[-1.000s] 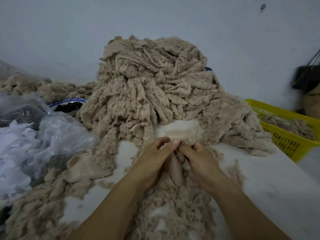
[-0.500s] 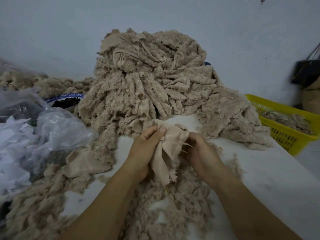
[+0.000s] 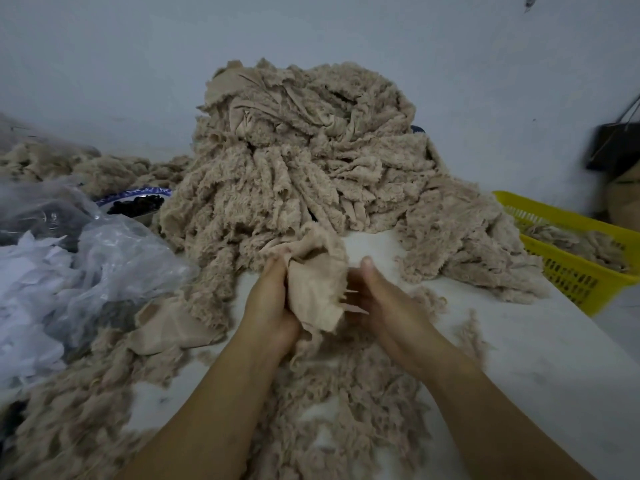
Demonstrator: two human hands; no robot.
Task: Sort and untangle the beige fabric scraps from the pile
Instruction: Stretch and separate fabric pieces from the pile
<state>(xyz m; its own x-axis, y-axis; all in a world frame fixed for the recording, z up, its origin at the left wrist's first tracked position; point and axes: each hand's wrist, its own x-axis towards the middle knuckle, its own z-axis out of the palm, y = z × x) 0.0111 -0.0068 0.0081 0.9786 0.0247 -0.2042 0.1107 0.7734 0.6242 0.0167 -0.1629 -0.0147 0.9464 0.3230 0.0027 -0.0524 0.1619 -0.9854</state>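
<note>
Beige fleece makes the pile (image 3: pixel 304 161), one big heap at the back of the table (image 3: pixel 519 358); its strips are too many and too tangled for counting. I judge it light and soft, but the strips cling to one another, so a pull on one end will probably drag the neighbours along. It seems better to take a single strip near its free end and steady the rest.

One plastic bag (image 3: pixel 114 258) lies at the left. One yellow basket (image 3: pixel 568 282) stands at the right with some scraps inside. Loose fluff (image 3: pixel 346 393) covers the near table. One flat scrap (image 3: pixel 173 327) lies left of the hands, apart from them.

One scrap (image 3: pixel 315 289) is held up just before the pile, limp and folded, and its ragged right edge looks a good place for pinching. The left hand (image 3: pixel 268 306) has its fingers curled round this scrap. The right hand (image 3: pixel 384 303) is just beside the ragged edge with the thumb lifted; its fingers are blurred, so I cannot tell if they pinch the cloth. One bowl (image 3: pixel 138 194) with dark contents stands behind the bag.
</note>
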